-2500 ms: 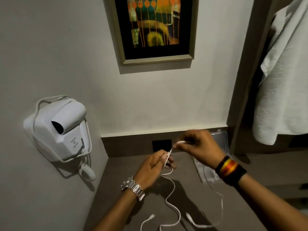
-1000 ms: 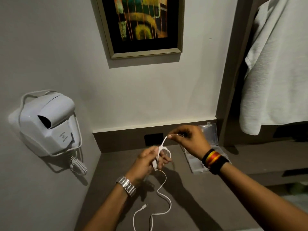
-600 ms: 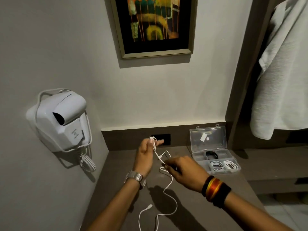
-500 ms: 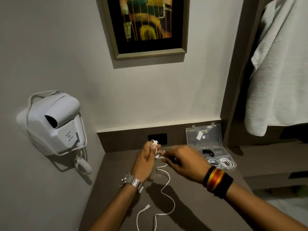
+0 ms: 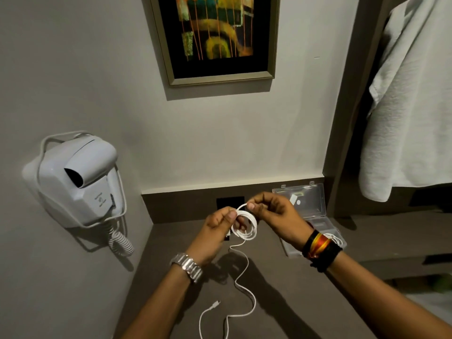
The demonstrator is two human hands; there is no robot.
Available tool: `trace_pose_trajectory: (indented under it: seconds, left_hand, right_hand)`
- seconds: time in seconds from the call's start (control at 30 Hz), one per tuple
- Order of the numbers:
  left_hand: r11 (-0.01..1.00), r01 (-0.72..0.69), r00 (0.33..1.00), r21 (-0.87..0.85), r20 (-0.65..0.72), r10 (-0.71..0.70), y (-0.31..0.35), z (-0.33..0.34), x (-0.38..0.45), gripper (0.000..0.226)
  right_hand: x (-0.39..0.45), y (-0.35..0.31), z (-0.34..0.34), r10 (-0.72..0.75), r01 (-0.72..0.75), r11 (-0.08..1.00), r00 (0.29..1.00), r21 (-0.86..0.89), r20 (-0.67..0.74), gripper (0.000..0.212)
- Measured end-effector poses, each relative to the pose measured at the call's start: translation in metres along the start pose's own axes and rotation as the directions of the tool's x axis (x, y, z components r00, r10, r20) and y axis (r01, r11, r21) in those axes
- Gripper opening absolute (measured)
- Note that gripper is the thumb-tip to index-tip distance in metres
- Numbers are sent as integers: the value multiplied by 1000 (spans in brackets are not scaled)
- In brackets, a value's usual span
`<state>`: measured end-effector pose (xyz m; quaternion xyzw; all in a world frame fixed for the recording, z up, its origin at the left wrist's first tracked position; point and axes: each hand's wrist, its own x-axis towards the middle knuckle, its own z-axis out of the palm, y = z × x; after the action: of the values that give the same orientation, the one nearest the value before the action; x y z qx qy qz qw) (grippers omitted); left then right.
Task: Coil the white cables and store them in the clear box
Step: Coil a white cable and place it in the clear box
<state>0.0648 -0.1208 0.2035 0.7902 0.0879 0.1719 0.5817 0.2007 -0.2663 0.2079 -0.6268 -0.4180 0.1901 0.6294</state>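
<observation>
The white cable (image 5: 244, 228) is half wound: we hold a small coil of it in the air above the counter (image 5: 281, 302), between our two hands, while its loose tail hangs down from the coil and snakes across the surface to a free plug near the front edge.

Going from the left, a wall-mounted hair dryer (image 5: 78, 179) sits well apart from the work. Our left hand (image 5: 215, 231) is closed on the left side of the coil, thumb on top, pinning the loops. Our right hand (image 5: 274, 216) pinches the top of the newest loop between thumb and forefinger. Just behind and beside that wrist, the clear box (image 5: 315, 231) stands open on the counter, lid up against the wall; another white cable appears to lie coiled inside, partly hidden by the wristbands.

We judge the coiling step is mid-way. The next move calls for drawing up more slack with the right hand, laying loops to match, then carrying the bundle rightward into the box without letting it spring open.
</observation>
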Motion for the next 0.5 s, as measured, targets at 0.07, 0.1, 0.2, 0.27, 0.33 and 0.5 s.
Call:
trace_pose_trajectory:
  seconds: [0.07,0.1,0.2,0.27,0.33,0.5]
  left_hand:
    - [991,-41,996,128,-75,51,-3,3,2,31]
    - [987,-57,993,149,-91,71,-3,4,2,31]
    - [995,-50,995,90,-82,57,-1,4,2,33]
    - [999,-29,997,39,-74,32,-1,3,1,35]
    - [1000,-10,998,17,-67,12,-2,2,1,36]
    - [996,-33,989,80,-141,44,-3,4,6,33]
  right_hand:
    - [-1,1,2,53,-52,997,999,48,-10,12]
    - [-2,1,2,72,-71,995,997,68,-6,13]
    - [-5,2,-6,12,-9,995,1000,-101,24,19]
    - [-6,3,-12,-81,88,887,996,-454,35,20]
    - [-6,2,-14,-146,128,752,989,-647,27,19]
    - [-8,-4,-1,75,-89,984,993,-156,-89,17]
